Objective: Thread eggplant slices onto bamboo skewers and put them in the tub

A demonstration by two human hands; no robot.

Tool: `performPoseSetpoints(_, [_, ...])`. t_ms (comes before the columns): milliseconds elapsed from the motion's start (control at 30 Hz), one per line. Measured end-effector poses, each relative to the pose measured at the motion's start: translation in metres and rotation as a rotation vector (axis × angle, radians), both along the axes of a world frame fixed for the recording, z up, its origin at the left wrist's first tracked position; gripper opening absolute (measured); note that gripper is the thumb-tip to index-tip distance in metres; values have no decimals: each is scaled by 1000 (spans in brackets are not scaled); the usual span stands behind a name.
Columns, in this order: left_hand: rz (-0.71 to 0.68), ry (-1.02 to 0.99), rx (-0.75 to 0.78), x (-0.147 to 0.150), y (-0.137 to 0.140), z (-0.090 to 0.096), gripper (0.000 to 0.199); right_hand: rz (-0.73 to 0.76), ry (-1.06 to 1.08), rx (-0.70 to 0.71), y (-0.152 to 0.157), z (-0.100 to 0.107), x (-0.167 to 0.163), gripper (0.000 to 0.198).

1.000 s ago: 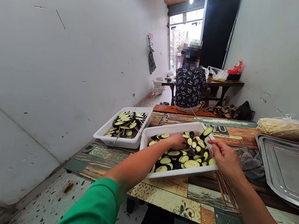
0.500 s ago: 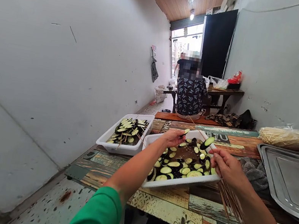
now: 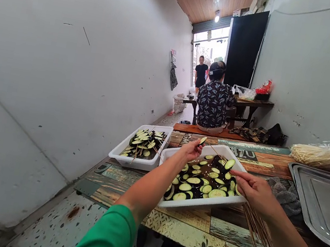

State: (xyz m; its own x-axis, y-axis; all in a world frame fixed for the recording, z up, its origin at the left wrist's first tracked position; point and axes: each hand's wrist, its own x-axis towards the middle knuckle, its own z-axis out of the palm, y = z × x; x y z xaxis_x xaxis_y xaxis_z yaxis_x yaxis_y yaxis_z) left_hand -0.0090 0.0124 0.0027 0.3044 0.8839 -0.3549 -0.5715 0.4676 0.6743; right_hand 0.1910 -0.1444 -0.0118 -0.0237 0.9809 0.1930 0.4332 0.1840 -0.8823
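Observation:
My left hand (image 3: 191,150) is closed on an eggplant slice (image 3: 202,141), held above the far left rim of a white tub (image 3: 201,207). In that tub, many eggplant slices with dark skin and pale green flesh lie in liquid. Over its right side my right hand (image 3: 252,190) pinches a thin wooden skewer (image 3: 213,150), which points up and to the left. One slice (image 3: 229,164) is threaded on it near my fingers. A bunch of bare skewers (image 3: 255,224) lies beneath my right wrist. To the left, a second white tub (image 3: 132,162) holds skewered slices.
Metal trays (image 3: 329,208) and a grey cloth (image 3: 282,193) lie on the right of the patterned table (image 3: 178,230). Behind them is a plastic-wrapped pale bundle (image 3: 322,156). Ahead, one person (image 3: 215,102) sits with their back to me; another person (image 3: 200,73) stands by the doorway.
My left hand has lifted a little with its slice. The skewer in my right hand stays over the tub's right side. The whole view has shifted slightly.

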Motion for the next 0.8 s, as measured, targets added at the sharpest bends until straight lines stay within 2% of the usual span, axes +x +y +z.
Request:
performPoseSetpoints(267, [85, -35, -14, -2, 2, 1, 13, -39, -180, 77, -4, 13, -2, 43])
performPoseSetpoints(533, [68, -41, 19, -2, -4, 5, 15, -25, -135, 1, -2, 9, -2, 51])
performPoseSetpoints(800, [90, -9, 55, 0, -6, 9, 11, -41, -139, -8, -2, 8, -3, 53])
